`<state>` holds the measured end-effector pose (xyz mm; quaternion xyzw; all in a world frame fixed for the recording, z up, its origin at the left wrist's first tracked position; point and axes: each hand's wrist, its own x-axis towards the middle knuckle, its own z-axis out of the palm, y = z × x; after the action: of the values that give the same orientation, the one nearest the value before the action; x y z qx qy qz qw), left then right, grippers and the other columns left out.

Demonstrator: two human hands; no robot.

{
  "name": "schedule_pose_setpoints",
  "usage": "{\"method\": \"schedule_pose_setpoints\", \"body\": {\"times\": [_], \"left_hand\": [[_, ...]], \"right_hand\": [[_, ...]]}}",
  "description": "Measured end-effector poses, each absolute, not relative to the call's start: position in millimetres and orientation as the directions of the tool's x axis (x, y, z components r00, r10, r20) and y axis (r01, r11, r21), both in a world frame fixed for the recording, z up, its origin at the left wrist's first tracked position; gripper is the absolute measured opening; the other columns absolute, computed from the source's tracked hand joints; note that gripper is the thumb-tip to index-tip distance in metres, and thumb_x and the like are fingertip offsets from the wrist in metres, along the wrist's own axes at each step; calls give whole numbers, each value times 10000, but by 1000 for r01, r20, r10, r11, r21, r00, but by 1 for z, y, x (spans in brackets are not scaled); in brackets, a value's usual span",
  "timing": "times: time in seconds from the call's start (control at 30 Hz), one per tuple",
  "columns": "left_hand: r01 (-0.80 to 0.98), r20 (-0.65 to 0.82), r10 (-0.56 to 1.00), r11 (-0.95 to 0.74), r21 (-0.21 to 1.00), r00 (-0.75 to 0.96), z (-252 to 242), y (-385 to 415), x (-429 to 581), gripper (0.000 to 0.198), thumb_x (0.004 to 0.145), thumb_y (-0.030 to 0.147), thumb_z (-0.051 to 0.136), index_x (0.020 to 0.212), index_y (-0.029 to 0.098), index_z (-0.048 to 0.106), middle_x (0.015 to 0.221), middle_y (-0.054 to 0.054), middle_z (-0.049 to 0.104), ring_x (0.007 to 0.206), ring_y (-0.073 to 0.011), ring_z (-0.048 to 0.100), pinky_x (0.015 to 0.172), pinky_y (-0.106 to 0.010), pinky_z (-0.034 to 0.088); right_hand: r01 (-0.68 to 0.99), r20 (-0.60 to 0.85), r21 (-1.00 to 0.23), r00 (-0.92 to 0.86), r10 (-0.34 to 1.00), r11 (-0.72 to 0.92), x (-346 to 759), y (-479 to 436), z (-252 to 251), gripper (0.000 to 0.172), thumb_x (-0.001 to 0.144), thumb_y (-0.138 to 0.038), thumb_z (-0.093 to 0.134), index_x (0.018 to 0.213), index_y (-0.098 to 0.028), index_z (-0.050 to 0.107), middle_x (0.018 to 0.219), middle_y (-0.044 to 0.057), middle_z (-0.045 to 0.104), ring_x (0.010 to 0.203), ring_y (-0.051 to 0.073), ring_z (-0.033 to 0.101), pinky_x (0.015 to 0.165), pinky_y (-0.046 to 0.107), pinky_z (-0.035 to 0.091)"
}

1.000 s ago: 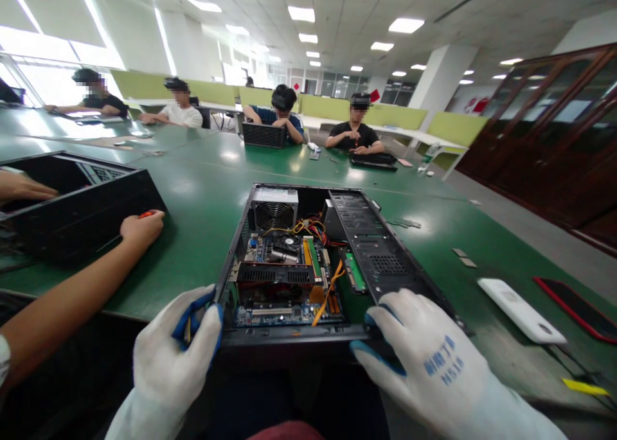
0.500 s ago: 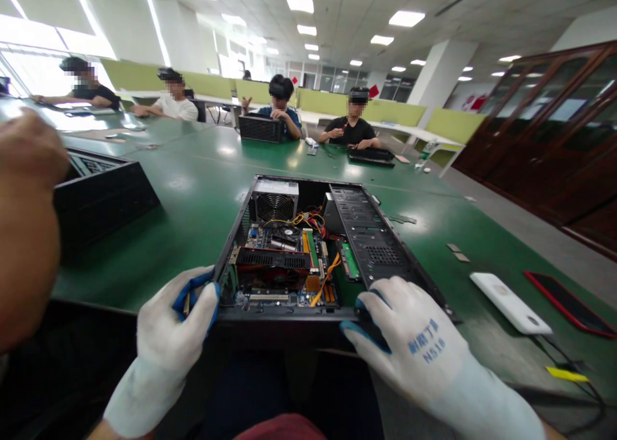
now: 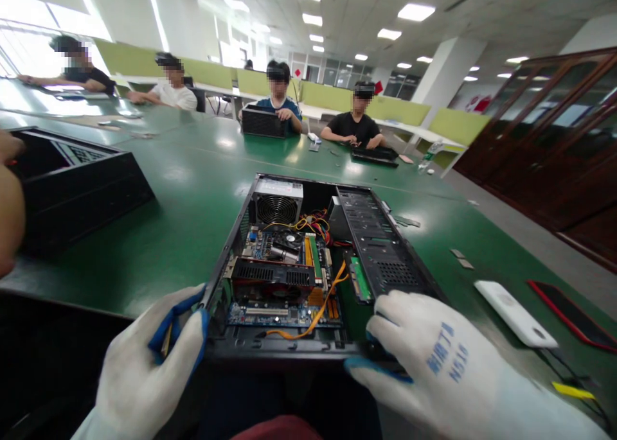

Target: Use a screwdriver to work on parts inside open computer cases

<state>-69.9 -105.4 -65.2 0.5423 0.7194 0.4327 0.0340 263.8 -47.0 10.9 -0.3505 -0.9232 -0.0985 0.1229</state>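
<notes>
The open black case [image 3: 289, 348] lies flat in the middle of the frame, with its near edge low down by the person's lap. The gloved left grip [image 3: 144, 356] pinches the near left corner of the case, and a thin gold thing [image 3: 167, 340] is tucked inside the same fingers. The gloved right grip [image 3: 434, 356] holds the near right edge, thumb low and fingers on top. The case sits on the green surface [image 3: 202, 202], but its near side seems to stick out past the surface's rim. If both hands let go, it might tip toward the lap. The left fingers do two jobs at once, so the thin gold thing could slip and drop, maybe to the floor. Inside, an orange cable [image 3: 321, 311] bends across the board [image 3: 270, 318], and its black end rests by the near wall. A finger or a sleeve could snag it and pull too hard. The card [image 3: 272, 273] stands over the board, so a hard bump might bend it. A white box [image 3: 515, 315] lies near the right arm, at the right of the frame, and an elbow could knock it.
</notes>
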Motion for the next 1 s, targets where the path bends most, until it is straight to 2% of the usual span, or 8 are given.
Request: {"method": "schedule_pose_setpoints", "body": {"times": [0.07, 0.13, 0.23, 0.37, 0.53, 0.7, 0.87, 1.0], "left_hand": [[725, 390, 828, 29, 688, -403, -66, -107, -69, 367, 889, 555, 581, 1056, 286, 767, 943, 5, 815, 794, -212, 763, 751, -277, 624], [707, 360, 840, 39, 706, -406, -66, -108, -69, 368, 901, 543, 577, 1084, 278, 756, 993, -4, 813, 821, -216, 763, 783, -286, 622], [709, 359, 836, 50, 703, -415, -69, -107, -70, 377, 896, 550, 575, 1068, 270, 759, 983, -9, 811, 801, -215, 762, 768, -283, 620], [713, 414, 808, 11, 702, -420, -73, -105, -69, 378, 878, 558, 588, 1020, 258, 768, 921, -4, 807, 790, -204, 762, 701, -245, 610], [660, 369, 808, 31, 750, -458, -72, -104, -64, 408, 881, 564, 598, 1063, 236, 757, 966, -21, 803, 892, -223, 760, 829, -268, 610], [636, 352, 812, 31, 771, -466, -68, -106, -61, 396, 879, 571, 589, 1058, 256, 749, 960, -32, 803, 859, -242, 753, 822, -311, 619], [613, 333, 818, 30, 789, -469, -69, -105, -60, 367, 873, 525, 605, 1066, 247, 746, 1002, -35, 803, 870, -239, 753, 823, -305, 613], [599, 330, 814, 27, 800, -478, -68, -105, -57, 379, 875, 535, 595, 1075, 251, 744, 991, -21, 800, 861, -230, 755, 800, -292, 610]], "right_hand": [[665, 183, 85, -742, 645, 742, 252, -29, 28, 350, 932, -565, 619, 842, -233, 687, 832, 53, 678, 755, 210, 633, 691, 331, 440], [681, 120, 111, -732, 671, 723, 232, -4, 44, 391, 963, -583, 566, 984, -217, 704, 935, 81, 712, 881, 232, 667, 784, 335, 475], [700, 27, 153, -709, 705, 697, 195, 45, 50, 485, 979, -606, 512, 1111, -172, 683, 1053, 131, 727, 995, 268, 682, 853, 349, 495], [723, -212, 138, -646, 733, 677, 152, 106, 27, 512, 927, -581, 566, 1180, -148, 669, 1154, 159, 734, 1046, 300, 706, 859, 356, 523], [743, -393, 121, -574, 719, 659, 123, 137, -5, 725, 838, -664, 642, 1290, -97, 630, 1281, 202, 699, 1157, 337, 684, 905, 376, 537], [717, -361, 119, -613, 703, 687, 118, 140, -10, 671, 818, -615, 675, 1233, -88, 664, 1223, 195, 722, 1118, 317, 699, 878, 346, 541], [682, -259, 204, -654, 711, 702, 135, 137, 10, 604, 762, -548, 704, 1147, -82, 699, 1153, 208, 710, 1047, 327, 699, 848, 349, 536], [706, -198, 218, -643, 739, 673, 155, 133, 20, 636, 761, -577, 694, 1168, -89, 679, 1162, 202, 667, 1014, 309, 684, 854, 350, 527]]}}
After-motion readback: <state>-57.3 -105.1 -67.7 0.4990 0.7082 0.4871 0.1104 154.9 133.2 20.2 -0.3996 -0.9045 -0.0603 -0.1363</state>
